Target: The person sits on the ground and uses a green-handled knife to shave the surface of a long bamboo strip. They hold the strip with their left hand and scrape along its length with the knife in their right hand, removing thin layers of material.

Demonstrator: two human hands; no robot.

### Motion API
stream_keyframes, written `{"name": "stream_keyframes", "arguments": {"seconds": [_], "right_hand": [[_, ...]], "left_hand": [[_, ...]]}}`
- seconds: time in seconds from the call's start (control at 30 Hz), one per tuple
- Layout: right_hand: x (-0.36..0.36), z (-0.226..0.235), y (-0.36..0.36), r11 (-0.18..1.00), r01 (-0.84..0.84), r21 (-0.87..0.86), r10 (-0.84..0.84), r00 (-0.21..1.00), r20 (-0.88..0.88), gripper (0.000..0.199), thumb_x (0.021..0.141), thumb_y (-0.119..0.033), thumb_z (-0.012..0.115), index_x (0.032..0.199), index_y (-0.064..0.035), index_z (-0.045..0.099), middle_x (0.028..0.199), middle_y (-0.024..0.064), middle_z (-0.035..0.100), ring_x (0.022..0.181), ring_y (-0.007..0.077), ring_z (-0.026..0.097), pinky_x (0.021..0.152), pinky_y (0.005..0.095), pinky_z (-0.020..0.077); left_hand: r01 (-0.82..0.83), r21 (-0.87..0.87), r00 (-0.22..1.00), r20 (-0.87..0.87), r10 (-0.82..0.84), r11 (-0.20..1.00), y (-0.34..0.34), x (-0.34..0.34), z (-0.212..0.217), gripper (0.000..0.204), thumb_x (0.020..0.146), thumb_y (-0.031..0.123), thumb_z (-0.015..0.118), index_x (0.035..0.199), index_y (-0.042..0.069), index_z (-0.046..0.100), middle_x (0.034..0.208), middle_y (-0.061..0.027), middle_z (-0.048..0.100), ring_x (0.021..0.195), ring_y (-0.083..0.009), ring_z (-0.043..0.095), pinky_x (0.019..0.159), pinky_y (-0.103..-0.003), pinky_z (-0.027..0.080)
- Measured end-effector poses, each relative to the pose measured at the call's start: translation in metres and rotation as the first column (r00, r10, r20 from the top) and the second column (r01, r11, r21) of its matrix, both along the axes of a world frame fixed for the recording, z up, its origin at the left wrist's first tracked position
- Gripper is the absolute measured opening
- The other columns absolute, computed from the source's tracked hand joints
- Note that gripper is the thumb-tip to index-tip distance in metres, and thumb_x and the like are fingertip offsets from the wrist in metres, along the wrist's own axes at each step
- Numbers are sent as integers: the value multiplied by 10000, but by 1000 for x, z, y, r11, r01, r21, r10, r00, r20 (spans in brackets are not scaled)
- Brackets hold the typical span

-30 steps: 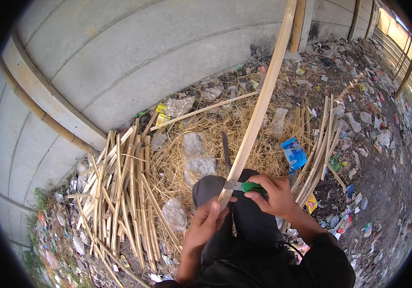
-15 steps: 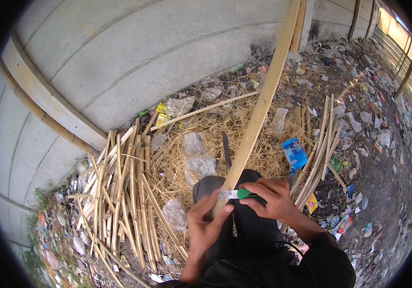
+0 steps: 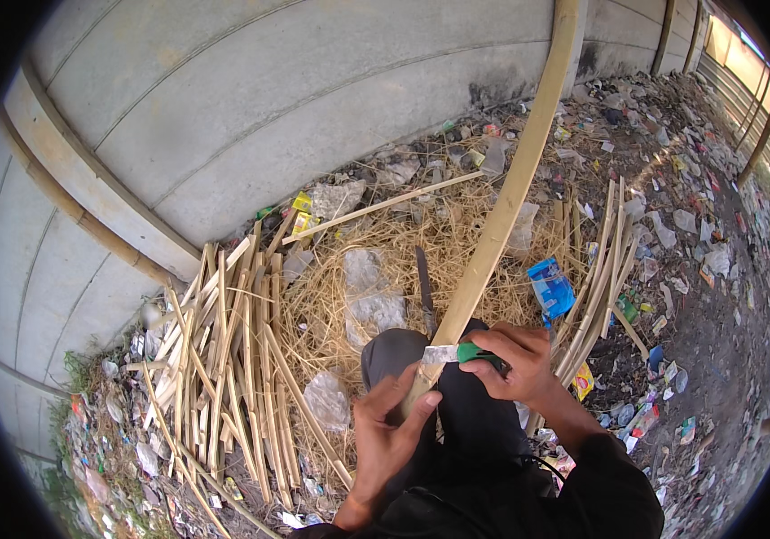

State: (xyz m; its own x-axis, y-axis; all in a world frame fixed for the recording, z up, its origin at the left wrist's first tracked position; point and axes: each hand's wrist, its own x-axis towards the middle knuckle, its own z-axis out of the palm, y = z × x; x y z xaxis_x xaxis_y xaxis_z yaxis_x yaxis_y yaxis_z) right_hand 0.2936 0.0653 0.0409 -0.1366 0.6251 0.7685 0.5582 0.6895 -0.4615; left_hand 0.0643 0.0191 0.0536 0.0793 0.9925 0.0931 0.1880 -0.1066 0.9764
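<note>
A long, flat bamboo strip (image 3: 501, 216) runs from my lap up toward the wall. Near its lower end, my left hand (image 3: 389, 427) is closed around it, thumb on one side and fingers on the other. My right hand (image 3: 512, 362) grips the green handle of a knife (image 3: 441, 354). The knife's pale blade lies across the strip, just above my left hand. Beneath the strip are my dark-clothed knees (image 3: 396, 355). Beyond my knees a second, dark long blade (image 3: 424, 283) rests on the straw-like shavings.
A heap of split bamboo sticks (image 3: 241, 377) lies at left, and a smaller bundle (image 3: 602, 278) at right. Bamboo shavings (image 3: 322, 314) cover the ground ahead, with a blue packet (image 3: 550, 289) beside them. A grey panel wall (image 3: 268, 99) stands behind; litter spreads rightward.
The knife has moved slightly right and up along the strip with my right hand. The strip's far part has swung to the right. My left hand stays near the lower end.
</note>
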Motion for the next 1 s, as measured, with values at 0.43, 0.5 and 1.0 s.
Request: {"name": "stream_keyframes", "arguments": {"seconds": [0.43, 0.5, 1.0], "right_hand": [[35, 0, 23, 990, 127, -55, -126, 992, 11, 297, 863, -231, 906, 1062, -52, 777, 870, 95, 772, 682, 250, 752, 592, 332, 552], [41, -2, 28, 989, 132, -63, -133, 991, -1, 287, 876, -225, 897, 1063, -42, 778, 876, 107, 773, 699, 260, 759, 611, 336, 565], [115, 5, 84, 871, 456, -185, -481, 867, -130, 258, 1008, -258, 789, 1095, -16, 773, 762, 80, 729, 583, 116, 593, 553, 299, 446]], "left_hand": [[14, -103, 999, 39, -10, 995, -12, -11, -13, 429, 969, 161, 841, 1356, 3, 743, 785, 8, 557, 710, -62, 455, 618, -255, 352], [16, -136, 999, 31, -12, 991, -13, -12, -10, 418, 980, 147, 831, 1352, -19, 738, 863, -2, 610, 778, -59, 509, 673, -243, 390], [33, -278, 998, -41, -46, 960, -36, -39, -27, 425, 975, 175, 846, 1323, -47, 744, 894, -40, 711, 824, -81, 594, 744, -252, 472]]}}
